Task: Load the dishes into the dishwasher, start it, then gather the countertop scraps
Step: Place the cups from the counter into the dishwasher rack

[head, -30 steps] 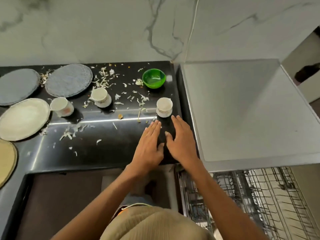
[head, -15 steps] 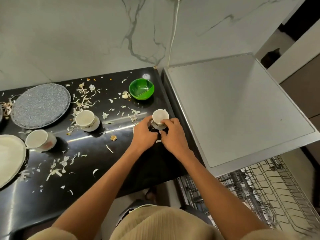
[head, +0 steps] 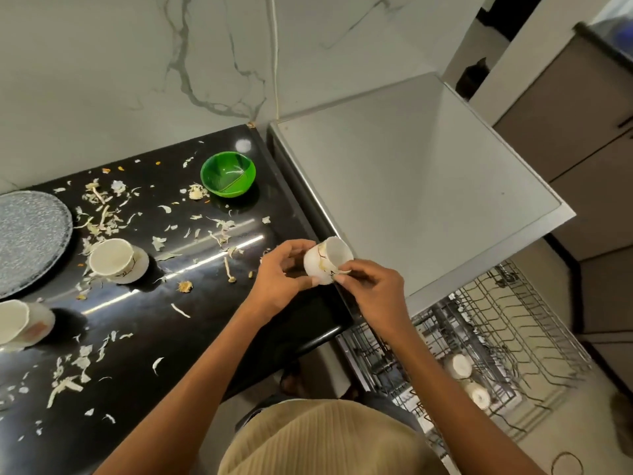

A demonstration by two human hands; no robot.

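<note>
1. Loading is the step in hand: both hands are holding one white cup (head: pixel 327 264) tilted in the air above the right edge of the black bench (head: pixel 191 337), just beside the grey dishwasher top (head: pixel 428 186).
2. The left hand (head: pixel 279 281) is cradling the cup's base side with its fingers (head: pixel 291 246) curled round it; the right hand (head: pixel 375 294) is pinching the cup's lower rim between thumb and fingertips.
3. The pulled-out wire rack (head: pixel 496 341) is sitting low to the right, and two pale cups (head: pixel 457 366) are already lying in it, so I am judging the loading as begun but far from done.
4. Waiting on the bench are another cup (head: pixel 111 257), a third cup (head: pixel 17 323) at the left edge, a green bowl (head: pixel 227 173) and a grey plate (head: pixel 30 234), with scraps (head: pixel 99 214) scattered among them.
5. The next move is probably calling for carrying the cup down and right, turning its mouth downward, and seating it between the rack's tines beside the other cups without knocking them.
</note>
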